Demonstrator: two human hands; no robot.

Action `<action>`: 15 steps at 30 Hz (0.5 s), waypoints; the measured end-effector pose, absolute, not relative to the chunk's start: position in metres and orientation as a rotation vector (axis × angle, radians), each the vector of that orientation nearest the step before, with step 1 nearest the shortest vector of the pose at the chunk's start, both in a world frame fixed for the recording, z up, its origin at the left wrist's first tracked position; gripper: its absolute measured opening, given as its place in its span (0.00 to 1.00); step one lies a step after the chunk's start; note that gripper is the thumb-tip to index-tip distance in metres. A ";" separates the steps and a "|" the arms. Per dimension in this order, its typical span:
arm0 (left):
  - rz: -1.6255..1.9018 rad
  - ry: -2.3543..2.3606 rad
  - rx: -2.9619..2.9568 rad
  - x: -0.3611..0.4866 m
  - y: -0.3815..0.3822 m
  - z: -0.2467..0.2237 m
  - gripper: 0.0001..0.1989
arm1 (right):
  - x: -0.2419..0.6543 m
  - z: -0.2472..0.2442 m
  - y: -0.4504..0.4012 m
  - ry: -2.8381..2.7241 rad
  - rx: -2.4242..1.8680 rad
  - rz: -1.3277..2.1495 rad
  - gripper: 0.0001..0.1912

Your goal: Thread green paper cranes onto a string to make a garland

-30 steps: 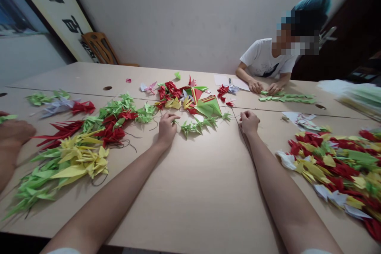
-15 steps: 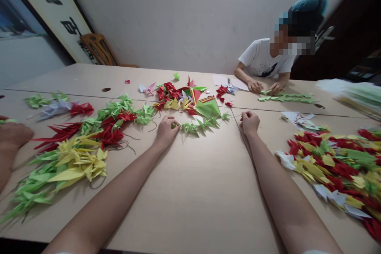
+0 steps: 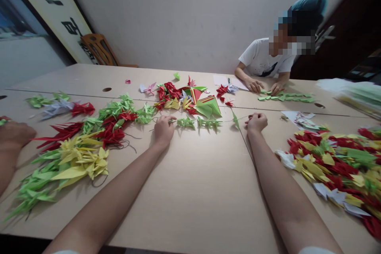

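Observation:
A thin string runs between my two hands, with several green paper cranes threaded along it. My left hand is closed on the left end, beside the first cranes. At the other end my right hand pinches the string. One green crane sits apart from the others, close to my right hand. The string looks nearly straight, just over the table. Beyond it lie a green paper sheet and a heap of red cranes.
Yellow cranes and other bunches with loose strings lie left. A large multicoloured pile covers the right. Across the table a person handles a row of green folded pieces. Another person's hand rests at the left edge.
The string has been drawn tighter and the cranes have lifted and spread along it. One crane now sits nearer my right hand. My right hand moved slightly right, my left slightly left.

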State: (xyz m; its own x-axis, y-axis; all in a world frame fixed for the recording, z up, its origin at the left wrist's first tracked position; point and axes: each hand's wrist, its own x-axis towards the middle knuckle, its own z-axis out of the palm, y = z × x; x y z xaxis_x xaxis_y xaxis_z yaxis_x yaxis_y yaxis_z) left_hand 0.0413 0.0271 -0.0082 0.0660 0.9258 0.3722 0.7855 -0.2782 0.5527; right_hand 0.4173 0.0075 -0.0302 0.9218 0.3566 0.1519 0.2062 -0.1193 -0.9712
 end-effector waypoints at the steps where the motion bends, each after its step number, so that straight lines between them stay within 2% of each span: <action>1: 0.945 1.806 2.125 0.041 0.026 -0.007 0.18 | 0.417 -0.030 0.007 -0.436 -1.714 0.132 0.10; 3: 0.851 1.897 2.127 0.042 0.023 -0.005 0.21 | 0.416 -0.030 0.007 -0.442 -1.725 0.136 0.10; 7: 0.934 1.814 2.316 0.049 0.016 0.000 0.28 | 0.411 -0.026 0.005 -0.459 -1.713 0.161 0.09; 11: 0.795 1.483 2.492 0.053 0.016 -0.002 0.18 | 0.408 -0.024 0.003 -0.481 -1.712 0.162 0.08; 15: 0.789 1.520 2.406 0.051 0.019 -0.004 0.13 | 0.408 -0.024 0.003 -0.481 -1.714 0.166 0.08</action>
